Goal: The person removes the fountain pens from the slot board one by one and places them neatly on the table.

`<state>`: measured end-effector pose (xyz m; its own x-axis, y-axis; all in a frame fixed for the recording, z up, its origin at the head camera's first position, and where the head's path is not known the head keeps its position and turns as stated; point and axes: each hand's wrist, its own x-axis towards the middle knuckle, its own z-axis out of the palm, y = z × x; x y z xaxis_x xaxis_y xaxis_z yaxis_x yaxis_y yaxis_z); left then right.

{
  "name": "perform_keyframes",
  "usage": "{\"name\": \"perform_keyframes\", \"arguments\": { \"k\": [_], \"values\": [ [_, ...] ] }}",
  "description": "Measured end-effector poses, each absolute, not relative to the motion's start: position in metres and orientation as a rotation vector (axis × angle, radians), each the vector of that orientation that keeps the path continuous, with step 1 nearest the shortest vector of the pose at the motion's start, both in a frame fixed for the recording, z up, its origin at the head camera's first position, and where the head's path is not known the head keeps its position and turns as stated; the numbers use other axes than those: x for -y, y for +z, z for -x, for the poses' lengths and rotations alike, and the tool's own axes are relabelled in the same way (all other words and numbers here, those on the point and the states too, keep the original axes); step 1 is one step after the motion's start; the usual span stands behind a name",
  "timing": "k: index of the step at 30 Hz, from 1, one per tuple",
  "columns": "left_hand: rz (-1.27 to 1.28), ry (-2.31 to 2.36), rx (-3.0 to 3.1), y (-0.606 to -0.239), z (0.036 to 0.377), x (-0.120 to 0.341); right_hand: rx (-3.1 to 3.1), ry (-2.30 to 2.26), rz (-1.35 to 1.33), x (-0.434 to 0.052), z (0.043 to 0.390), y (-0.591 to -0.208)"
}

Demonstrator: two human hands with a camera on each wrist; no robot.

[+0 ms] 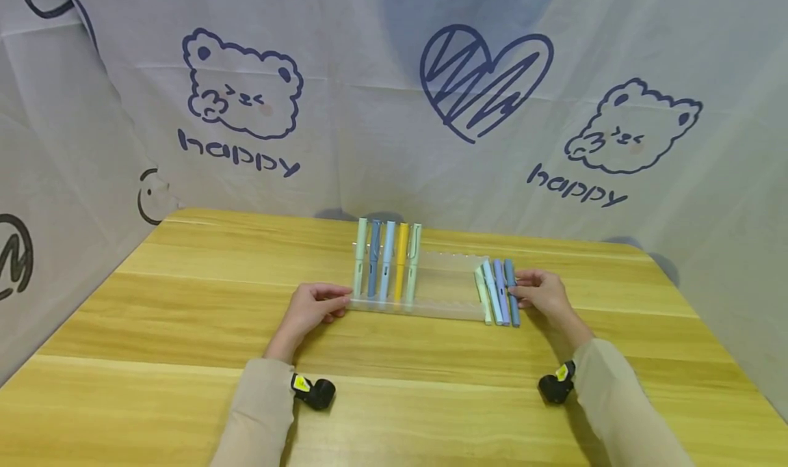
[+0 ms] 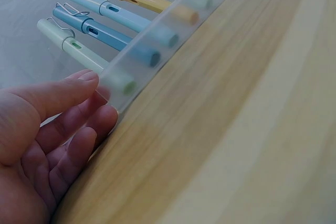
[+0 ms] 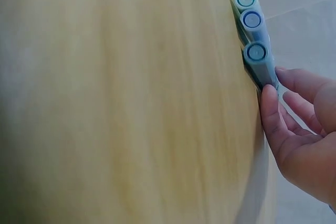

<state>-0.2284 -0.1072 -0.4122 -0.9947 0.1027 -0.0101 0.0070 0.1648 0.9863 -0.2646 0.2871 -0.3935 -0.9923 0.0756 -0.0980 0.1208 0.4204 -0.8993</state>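
Note:
My left hand (image 1: 314, 304) pinches the front left corner of a clear plastic pen rack (image 1: 448, 308), thumb on the outer face in the left wrist view. Five-slot-wide at its left end, the rack holds several capped pens side by side: a pale green pen (image 2: 86, 56), a blue pen (image 2: 107, 36), a light blue pen (image 1: 386, 262), a yellow pen (image 1: 401, 262) and another green pen (image 1: 414, 265). My right hand (image 1: 544, 295) holds the side of a dark blue pen (image 3: 258, 61) between thumb and fingertips, at the rack's right end.
Left of the dark blue pen lie a purple pen (image 1: 501, 292), a light blue pen (image 1: 492, 290) and a green pen (image 1: 481, 292), leaning close together. The wooden table (image 1: 394, 398) ends at a printed cloth (image 1: 363, 111) behind the rack.

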Motion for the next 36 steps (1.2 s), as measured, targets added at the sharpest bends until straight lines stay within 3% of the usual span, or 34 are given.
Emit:
{"name": "perform_keyframes", "arguments": {
  "k": [36],
  "values": [
    [-0.098,1.977,-2.345,-0.414,0.230,0.107,-2.593,-1.961,-0.162,-0.264,0.253,-0.379]
  ]
}}
